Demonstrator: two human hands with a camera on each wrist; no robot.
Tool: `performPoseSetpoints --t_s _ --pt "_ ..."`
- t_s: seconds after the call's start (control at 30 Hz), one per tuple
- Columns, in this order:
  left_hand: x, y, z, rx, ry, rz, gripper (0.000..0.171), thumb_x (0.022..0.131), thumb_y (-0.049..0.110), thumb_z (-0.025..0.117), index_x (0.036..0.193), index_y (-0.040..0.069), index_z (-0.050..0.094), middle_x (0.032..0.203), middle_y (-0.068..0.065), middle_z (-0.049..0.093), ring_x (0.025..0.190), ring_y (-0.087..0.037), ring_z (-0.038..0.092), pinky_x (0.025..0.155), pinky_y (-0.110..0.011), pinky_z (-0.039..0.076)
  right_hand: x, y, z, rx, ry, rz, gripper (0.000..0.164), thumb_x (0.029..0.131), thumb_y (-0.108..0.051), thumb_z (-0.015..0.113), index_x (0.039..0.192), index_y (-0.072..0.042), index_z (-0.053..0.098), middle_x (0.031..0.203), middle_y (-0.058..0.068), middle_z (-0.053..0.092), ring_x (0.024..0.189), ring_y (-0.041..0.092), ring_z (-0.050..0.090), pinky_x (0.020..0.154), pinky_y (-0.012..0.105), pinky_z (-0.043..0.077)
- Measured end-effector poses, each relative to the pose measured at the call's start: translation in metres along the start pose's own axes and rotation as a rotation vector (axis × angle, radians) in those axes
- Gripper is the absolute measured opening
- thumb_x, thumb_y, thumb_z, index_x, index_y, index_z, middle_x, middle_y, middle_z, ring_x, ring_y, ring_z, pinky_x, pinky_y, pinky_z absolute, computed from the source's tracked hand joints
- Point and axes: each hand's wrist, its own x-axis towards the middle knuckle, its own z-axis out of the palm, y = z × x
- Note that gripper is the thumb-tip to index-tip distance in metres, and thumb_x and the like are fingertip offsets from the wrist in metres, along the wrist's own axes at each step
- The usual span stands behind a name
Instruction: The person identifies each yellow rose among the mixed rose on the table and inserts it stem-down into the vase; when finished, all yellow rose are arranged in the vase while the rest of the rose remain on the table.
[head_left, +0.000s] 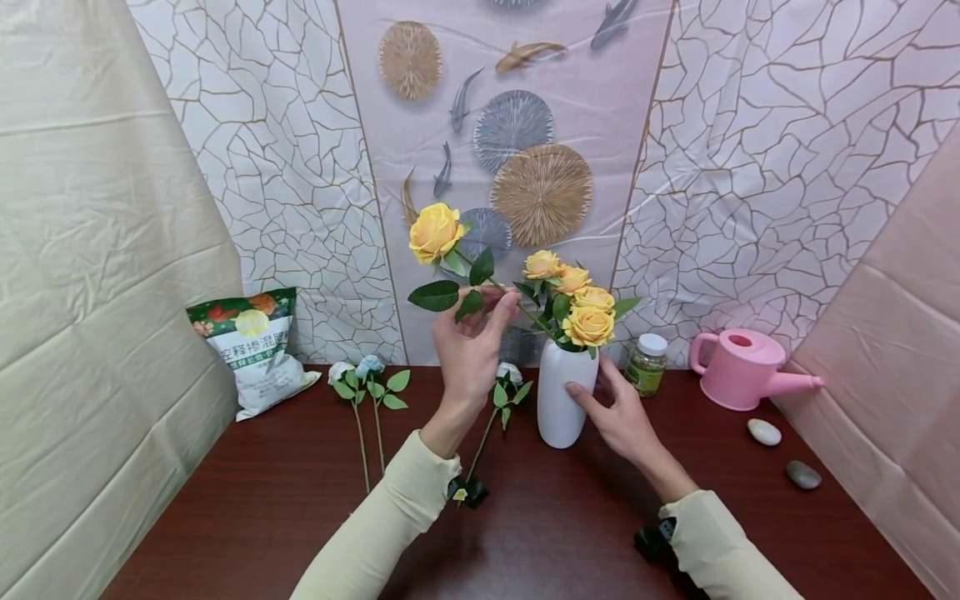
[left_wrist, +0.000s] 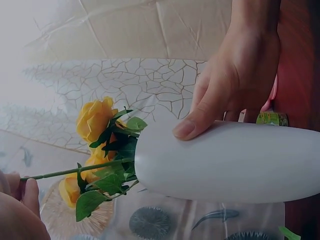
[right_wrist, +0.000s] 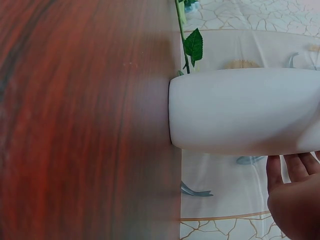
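A white vase (head_left: 561,400) stands upright on the dark red table and holds several yellow roses (head_left: 588,325). My right hand (head_left: 624,417) holds the vase from its right side, with the thumb on the front and the fingers behind. My left hand (head_left: 471,350) pinches the green stem of another yellow rose (head_left: 437,234), left of the vase and above its mouth. That rose's stem (left_wrist: 75,171) slants into the vase's opening, while its bloom leans up to the left. How deep the stem sits inside is hidden.
Two flower stems, one with a white bloom (head_left: 341,372) and one with a blue bloom (head_left: 370,367), lie at left; another white flower (head_left: 509,373) lies near the vase. Around them are a fertilizer bag (head_left: 258,354), a jar (head_left: 647,365), a pink watering can (head_left: 742,368) and two stones (head_left: 764,432).
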Motion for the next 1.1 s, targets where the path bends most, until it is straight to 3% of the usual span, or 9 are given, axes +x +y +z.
performPoseSetpoints --t_s 0.23,0.37,0.5,0.7,0.8,0.97,1.1 --pt "0.0 0.0 -0.003 0.036 0.017 0.027 0.017 0.092 0.01 0.073 0.107 0.005 0.068 0.106 -0.015 0.074 0.098 -0.041 0.072 0.087 -0.045 0.061 0.0 -0.002 0.0 -0.007 -0.003 -0.001 0.065 0.098 -0.033 0.067 0.152 -0.046 0.034 0.146 -0.005 0.054 0.132 0.018 0.055 0.104 0.051 0.049" --pt "0.001 -0.002 -0.002 0.041 0.027 0.042 0.017 0.092 0.01 0.073 0.107 0.005 0.068 0.106 -0.015 0.074 0.098 -0.043 0.071 0.086 -0.046 0.061 0.0 -0.003 -0.001 -0.024 0.0 0.007 0.065 0.098 -0.034 0.067 0.152 -0.047 0.033 0.146 -0.005 0.055 0.13 0.016 0.056 0.104 0.045 0.05" --pt "0.001 -0.003 0.001 0.026 0.031 0.022 0.016 0.091 0.008 0.074 0.105 0.003 0.068 0.105 -0.017 0.074 0.097 -0.044 0.071 0.086 -0.045 0.061 0.0 -0.003 -0.001 -0.029 0.001 0.014 0.065 0.098 -0.034 0.067 0.152 -0.048 0.033 0.146 -0.006 0.055 0.13 0.015 0.056 0.103 0.042 0.05" --pt "-0.007 0.004 0.01 0.055 0.021 -0.009 0.015 0.091 0.001 0.072 0.104 -0.005 0.068 0.103 -0.023 0.073 0.093 -0.041 0.072 0.087 -0.043 0.061 0.0 -0.002 0.0 -0.013 -0.004 0.01 0.065 0.098 -0.034 0.067 0.152 -0.047 0.033 0.147 -0.004 0.054 0.131 0.018 0.056 0.104 0.049 0.049" --pt "-0.011 0.006 0.011 0.097 0.01 0.001 0.016 0.09 0.0 0.073 0.104 -0.007 0.069 0.103 -0.024 0.073 0.093 -0.04 0.072 0.087 -0.045 0.061 0.0 -0.003 0.0 -0.017 -0.001 0.011 0.066 0.098 -0.034 0.067 0.152 -0.047 0.033 0.146 -0.005 0.055 0.13 0.017 0.057 0.104 0.043 0.051" --pt "-0.018 -0.002 0.012 0.149 0.006 -0.023 0.015 0.087 0.003 0.077 0.102 0.001 0.076 0.102 -0.018 0.077 0.098 -0.026 0.075 0.086 -0.046 0.061 0.0 -0.004 -0.001 -0.019 0.001 0.01 0.066 0.097 -0.033 0.067 0.153 -0.047 0.033 0.145 -0.006 0.056 0.129 0.014 0.057 0.1 0.023 0.05" --pt "-0.022 -0.019 0.01 0.242 -0.006 -0.03 0.017 0.087 0.014 0.08 0.104 0.014 0.079 0.1 -0.004 0.079 0.094 -0.016 0.076 0.079 -0.038 0.063 0.0 -0.006 0.0 -0.015 0.001 0.006 0.067 0.097 -0.032 0.068 0.153 -0.046 0.033 0.145 -0.006 0.056 0.129 0.013 0.057 0.099 0.02 0.049"
